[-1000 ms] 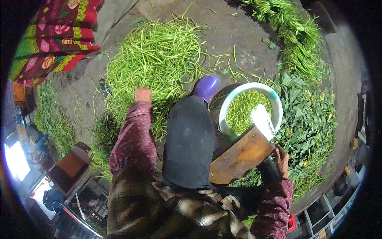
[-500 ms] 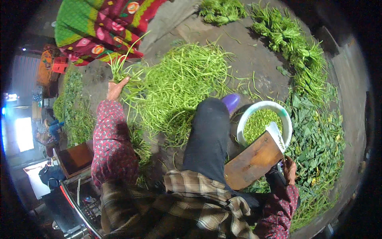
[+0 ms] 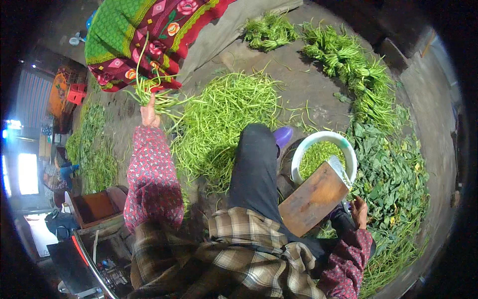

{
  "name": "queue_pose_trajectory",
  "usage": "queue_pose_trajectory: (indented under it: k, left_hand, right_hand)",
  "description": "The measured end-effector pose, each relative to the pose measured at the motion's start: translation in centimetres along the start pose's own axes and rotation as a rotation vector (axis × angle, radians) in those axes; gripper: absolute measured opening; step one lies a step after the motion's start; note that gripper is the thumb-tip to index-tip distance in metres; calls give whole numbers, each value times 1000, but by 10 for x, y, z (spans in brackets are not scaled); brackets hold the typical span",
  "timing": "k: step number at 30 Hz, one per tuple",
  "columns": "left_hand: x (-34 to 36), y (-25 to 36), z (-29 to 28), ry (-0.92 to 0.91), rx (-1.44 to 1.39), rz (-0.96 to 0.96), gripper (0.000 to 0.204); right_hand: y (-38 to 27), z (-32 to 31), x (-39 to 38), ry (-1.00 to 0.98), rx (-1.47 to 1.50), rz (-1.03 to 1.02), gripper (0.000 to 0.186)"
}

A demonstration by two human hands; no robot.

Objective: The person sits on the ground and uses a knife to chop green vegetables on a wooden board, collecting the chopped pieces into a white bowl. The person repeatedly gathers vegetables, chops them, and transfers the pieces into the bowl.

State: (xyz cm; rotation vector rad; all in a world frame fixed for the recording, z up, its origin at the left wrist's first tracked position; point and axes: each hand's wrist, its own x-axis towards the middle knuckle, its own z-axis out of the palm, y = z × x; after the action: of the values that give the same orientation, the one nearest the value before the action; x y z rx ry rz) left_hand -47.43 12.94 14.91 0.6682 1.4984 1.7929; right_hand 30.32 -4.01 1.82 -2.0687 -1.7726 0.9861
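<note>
My left hand (image 3: pixel 151 115) is closed round a bundle of green stems (image 3: pixel 152 93), raised beside a large heap of loose green stems (image 3: pixel 234 107). One long stem sticks up from the bundle. Near my right thigh a wooden board (image 3: pixel 314 199) lies slanted, its far end over the white basin (image 3: pixel 353 158), which holds short-cut green pieces (image 3: pixel 318 154). A pale, flat, blade-like metal piece (image 3: pixel 338 167) stands along that end. Beside the board's near right corner my right hand (image 3: pixel 359 213) has curled fingers; what they hold, if anything, I cannot make out.
Tied green bundles (image 3: pixel 353 67) line the far right, with a leafy pile (image 3: pixel 391 169) nearer. A flowered red and green cloth (image 3: pixel 144 40) hangs at the upper left. More greens (image 3: pixel 92 149) and a wooden chair-like piece (image 3: pixel 94 207) are left. A purple shoe tip (image 3: pixel 283 135) shows by the heap.
My left hand has turned slightly, still gripping the stems, and sits a little farther right and lower. The view has shifted somewhat. My right hand stays beside the board.
</note>
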Motion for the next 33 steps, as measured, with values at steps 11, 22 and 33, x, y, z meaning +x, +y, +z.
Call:
queue_pose_trajectory:
  k: [11,22,33]
  left_hand:
    - [9,-20,79,13,-585,-51,12]
    - [-163,-19,247,-300,-529,-476,24]
    - [-298,-128,284,-944,-535,-1151,17]
  right_hand:
    - [-35,12,-13,31,181,15,31]
    - [-190,35,-35,-182,619,-110,43]
    - [-212,46,-2,338,2039,56,38]
